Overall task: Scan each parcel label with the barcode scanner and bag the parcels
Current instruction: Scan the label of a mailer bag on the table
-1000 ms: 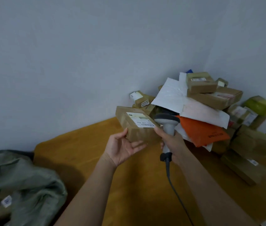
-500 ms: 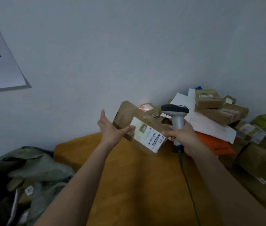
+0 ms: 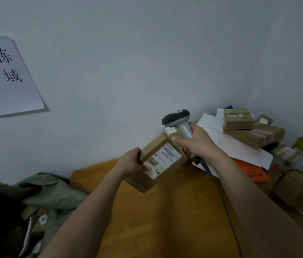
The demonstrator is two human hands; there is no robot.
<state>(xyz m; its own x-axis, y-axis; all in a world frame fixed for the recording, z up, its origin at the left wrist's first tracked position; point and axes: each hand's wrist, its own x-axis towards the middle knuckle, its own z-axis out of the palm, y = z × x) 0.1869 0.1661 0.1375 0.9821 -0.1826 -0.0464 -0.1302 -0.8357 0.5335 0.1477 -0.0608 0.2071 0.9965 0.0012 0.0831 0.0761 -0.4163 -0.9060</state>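
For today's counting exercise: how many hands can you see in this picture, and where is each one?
2. The left hand grips the left edge of the brown parcel above the table. The right hand holds the barcode scanner just right of it. None appears hidden.

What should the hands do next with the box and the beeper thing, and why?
Probably tip the barcode scanner down toward the label. The right hand grips it with its dark head aimed away, toward the wall, while the left hand holds the brown parcel tilted, label facing up. No red light shows on the label.
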